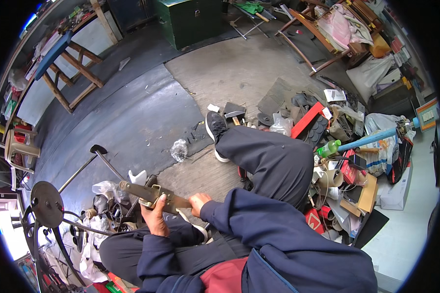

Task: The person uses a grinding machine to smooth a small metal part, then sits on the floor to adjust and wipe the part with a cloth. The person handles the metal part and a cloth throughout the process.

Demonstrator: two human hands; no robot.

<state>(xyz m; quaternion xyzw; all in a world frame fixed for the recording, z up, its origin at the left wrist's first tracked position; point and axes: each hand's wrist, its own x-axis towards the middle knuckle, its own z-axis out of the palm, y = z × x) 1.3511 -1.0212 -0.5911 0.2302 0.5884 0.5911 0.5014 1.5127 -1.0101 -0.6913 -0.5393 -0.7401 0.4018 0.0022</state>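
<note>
A long, brownish, worn metal machine arm (144, 191) lies slantwise above my lap, with fittings along its upper side. My left hand (156, 218) is closed around its near side, thumb up against the metal. At the right end of the arm, my right hand (199, 203) is closed with curled fingers; the grip itself is partly hidden. A pale strip (184, 215) hangs below the metal between the hands. To the left stands a round dark metal wheel (47, 204) on a frame with curved legs and rods.
Clutter with boxes, a green bottle (329, 148) and a blue pole (371, 139) crowds my right side. A hammer (235, 111) lies beyond my shoe. A blue-topped stool (55, 56) stands far left, a dark green chest (189, 22) at the back. Plastic bags (107, 189) lie near the wheel.
</note>
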